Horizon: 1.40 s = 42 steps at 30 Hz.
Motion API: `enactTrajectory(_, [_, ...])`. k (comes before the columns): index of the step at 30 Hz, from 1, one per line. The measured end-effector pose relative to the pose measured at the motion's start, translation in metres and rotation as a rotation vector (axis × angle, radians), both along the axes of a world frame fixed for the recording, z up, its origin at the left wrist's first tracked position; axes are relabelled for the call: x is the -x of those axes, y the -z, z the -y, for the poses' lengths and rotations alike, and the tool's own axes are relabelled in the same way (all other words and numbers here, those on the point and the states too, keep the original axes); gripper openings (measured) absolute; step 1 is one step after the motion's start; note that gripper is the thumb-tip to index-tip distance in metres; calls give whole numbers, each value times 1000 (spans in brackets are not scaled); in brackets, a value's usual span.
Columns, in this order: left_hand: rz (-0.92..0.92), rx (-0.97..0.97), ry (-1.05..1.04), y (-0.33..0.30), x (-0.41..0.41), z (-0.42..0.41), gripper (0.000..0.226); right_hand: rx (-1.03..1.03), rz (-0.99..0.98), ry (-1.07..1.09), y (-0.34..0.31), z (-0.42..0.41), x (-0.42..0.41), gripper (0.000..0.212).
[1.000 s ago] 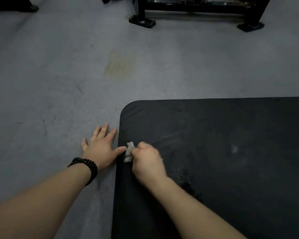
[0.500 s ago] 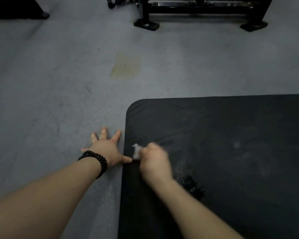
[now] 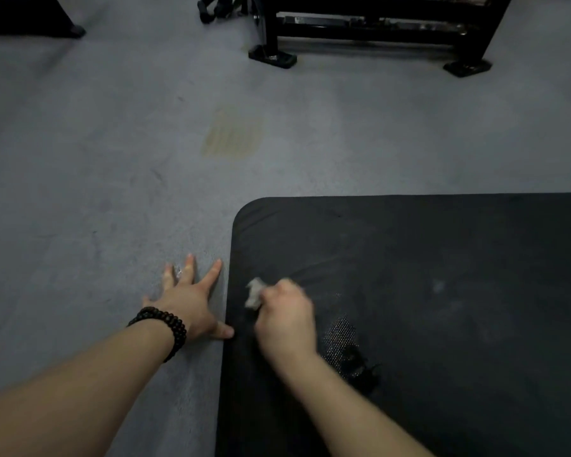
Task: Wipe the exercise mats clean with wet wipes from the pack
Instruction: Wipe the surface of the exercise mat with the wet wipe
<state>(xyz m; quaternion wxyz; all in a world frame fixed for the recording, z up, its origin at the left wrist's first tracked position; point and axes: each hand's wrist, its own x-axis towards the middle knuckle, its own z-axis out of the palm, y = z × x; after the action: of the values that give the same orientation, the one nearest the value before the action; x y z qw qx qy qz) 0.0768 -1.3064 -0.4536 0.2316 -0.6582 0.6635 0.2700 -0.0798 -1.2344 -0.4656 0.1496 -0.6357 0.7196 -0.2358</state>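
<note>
Since before, right hand barely shifted — fingers clench wet wipe on mat; left hand splayed.

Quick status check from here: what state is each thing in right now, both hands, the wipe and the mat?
Left hand: open, fingers spread flat on the floor beside the mat, thumb at its edge.
Right hand: gripping the wipe, on the mat.
Wipe: crumpled, held against the mat near its left edge.
Mat: flat on the floor, smudged, with a worn patch.
</note>
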Motion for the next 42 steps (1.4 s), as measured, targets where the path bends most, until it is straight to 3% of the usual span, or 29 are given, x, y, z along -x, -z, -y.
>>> enactTrajectory(2, [-9,-3,-12,0,1,0,137,9,-98,196,1,31,37,15])
enactTrajectory(5, [-18,-14,-33,0,0,2,138,-97,-146,226,7,59,51,29])
enactTrajectory(7, [-18,-8,-33,3,0,3,137,-119,-117,68,8,54,21,35])
enactTrajectory(9, [-25,8,-34,4,-2,2,127,-118,-56,-226,8,30,-23,37])
enactTrajectory(11, [-30,22,-29,5,-3,0,117,-142,-2,-422,2,11,-42,23])
enactTrajectory(13, [-23,29,-11,5,-4,0,124,-72,-30,-328,-2,22,-21,17])
enactTrajectory(16, [-13,6,-14,4,-3,2,139,83,-127,127,1,47,40,15])
enactTrajectory(18, [-16,-4,-23,4,-1,2,140,8,-155,221,8,43,54,24])
enactTrajectory(21, [-13,-6,-10,2,-1,3,140,-25,-101,-30,17,11,6,41])
enactTrajectory(23, [-10,-17,1,1,-3,1,140,-17,-33,-242,20,-10,-28,22])
enactTrajectory(25, [-17,-30,13,0,-4,0,141,-48,1,-315,11,-14,-25,13])
enactTrajectory(28, [-12,-55,15,0,-6,3,149,118,-65,-23,1,3,27,7])
enactTrajectory(32, [14,-78,11,1,-3,4,155,-44,-209,278,10,3,79,21])
enactTrajectory(36, [22,-51,16,2,-3,2,154,-55,-147,5,20,-35,-2,57])
enactTrajectory(39, [31,-36,50,0,-3,-2,153,-119,-4,-226,9,-52,-30,34])
enactTrajectory(42, [13,-35,45,-4,-4,-3,149,87,-85,61,2,-37,27,19])
